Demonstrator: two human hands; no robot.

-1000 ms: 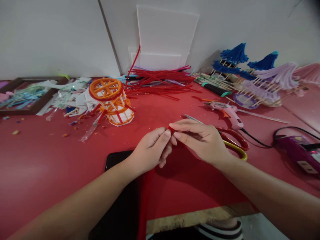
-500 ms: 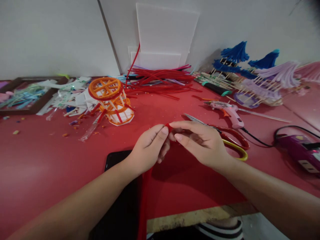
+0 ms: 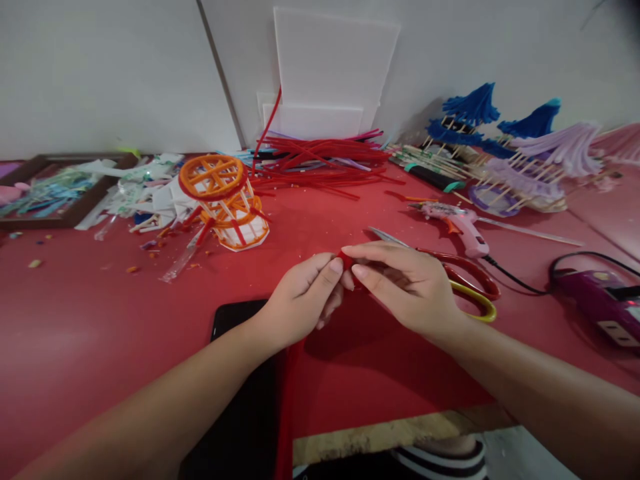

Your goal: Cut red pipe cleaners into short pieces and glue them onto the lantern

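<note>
Both hands meet above the red table (image 3: 380, 387). My left hand (image 3: 313, 290) pinches a small red fuzzy piece (image 3: 346, 260) between thumb and forefinger. The fingertips of my right hand (image 3: 407, 283) close on the other side of that piece. Below my left hand, a red fuzzy strip (image 3: 287, 413) hangs down over a black flat device (image 3: 240, 407). How the strip joins the small piece is hidden by the fingers. Scissors (image 3: 470, 270) with red and yellow handles lie just beyond my right hand.
An orange and white tower model (image 3: 225, 193) stands at back left, beside plastic scraps (image 3: 150, 187) and a tray (image 3: 75, 217). Red pipe cleaners (image 3: 320, 157) lie behind. At right are a pink glue gun (image 3: 465, 230), blue and lilac models (image 3: 535, 170) and a purple corded device (image 3: 595, 300).
Both hands have shifted slightly to the right with the red piece. A little more of it shows between the fingertips.
</note>
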